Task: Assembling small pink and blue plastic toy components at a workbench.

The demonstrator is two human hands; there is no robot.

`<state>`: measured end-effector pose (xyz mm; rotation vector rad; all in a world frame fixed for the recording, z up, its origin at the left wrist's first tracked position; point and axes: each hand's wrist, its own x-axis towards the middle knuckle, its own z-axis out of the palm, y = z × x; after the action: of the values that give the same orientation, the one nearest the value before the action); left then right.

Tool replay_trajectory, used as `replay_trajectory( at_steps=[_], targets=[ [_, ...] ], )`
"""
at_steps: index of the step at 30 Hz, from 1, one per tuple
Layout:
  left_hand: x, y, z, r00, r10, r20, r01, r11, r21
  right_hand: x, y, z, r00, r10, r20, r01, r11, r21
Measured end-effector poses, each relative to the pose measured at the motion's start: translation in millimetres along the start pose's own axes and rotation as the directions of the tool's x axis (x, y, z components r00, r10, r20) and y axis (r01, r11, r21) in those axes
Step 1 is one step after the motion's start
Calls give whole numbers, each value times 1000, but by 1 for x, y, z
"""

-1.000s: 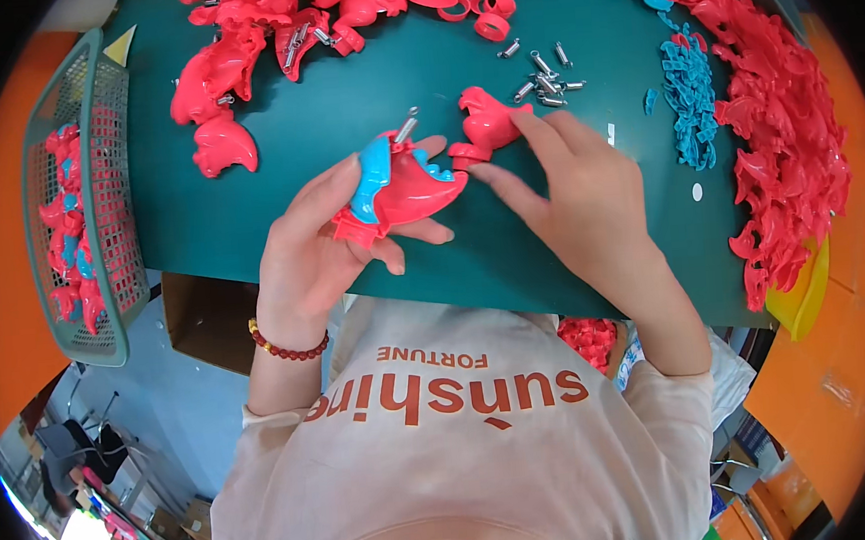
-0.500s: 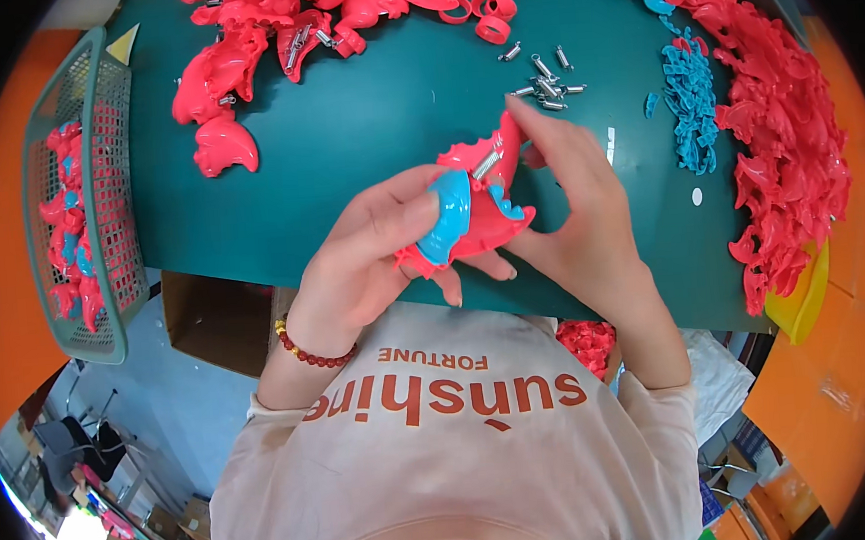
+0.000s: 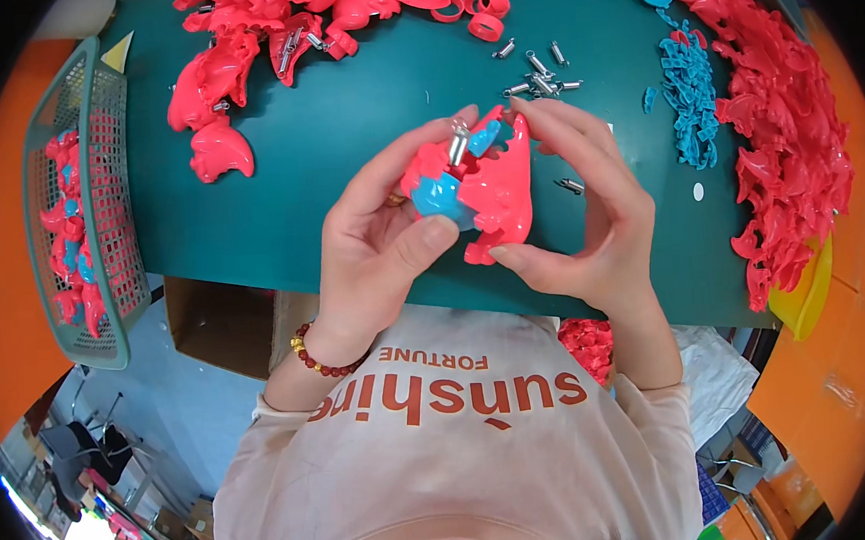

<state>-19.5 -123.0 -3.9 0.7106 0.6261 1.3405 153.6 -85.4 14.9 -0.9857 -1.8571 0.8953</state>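
Both hands hold a partly joined red plastic toy [image 3: 500, 195] above the table's near side. My left hand [image 3: 363, 250] is closed on its left part, with the thumb at a shiny blue rounded piece [image 3: 435, 196]. My right hand [image 3: 605, 223] pinches the red shell at the right between thumb and fingers. A metal coil spring [image 3: 458, 148] stands up at the top of the toy, close to a small blue piece [image 3: 484, 138]. The inside of the toy is mostly hidden. Beyond the hands lies a small heap of springs [image 3: 542, 84]; a single spring [image 3: 570, 186] lies by my right hand.
Red shells [image 3: 228, 69] and red rings [image 3: 487, 13] cover the far side of the green table [image 3: 316, 178]. At right are small blue parts [image 3: 690, 101] and a long red pile [image 3: 780, 145]. A green basket [image 3: 113, 212] with red-and-blue toys stands left; a cardboard box [image 3: 218, 325] sits below.
The toy has been turned, and its red shell now faces upright between both hands. My left fingers have come up around its far side. A loose spring now shows beside my right hand.
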Motion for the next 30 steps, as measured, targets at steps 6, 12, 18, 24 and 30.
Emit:
replay_trajectory(
  at_steps=[6, 12, 18, 24, 30],
  targets=[
    [-2, -5, -4, 998, 34, 48, -34, 999, 6, 1, 4, 0, 999, -42, 3, 42, 999, 27],
    [-1, -11, -11, 977, 144, 158, -155, 986, 62, 2, 6, -10, 989, -41, 139, 45, 999, -27],
    [0, -13, -10, 974, 156, 163, -169, 983, 73, -2, 3, -4, 993, 40, 108, -52, 992, 113],
    [0, -13, -7, 985, 127, 120, -133, 990, 44, 1, 4, -4, 997, -74, -4, 74, 997, -8],
    [-1, -13, -8, 983, 128, 135, -133, 991, 28, -1, 7, -7, 997, -61, 51, 63, 998, -24]
  ],
)
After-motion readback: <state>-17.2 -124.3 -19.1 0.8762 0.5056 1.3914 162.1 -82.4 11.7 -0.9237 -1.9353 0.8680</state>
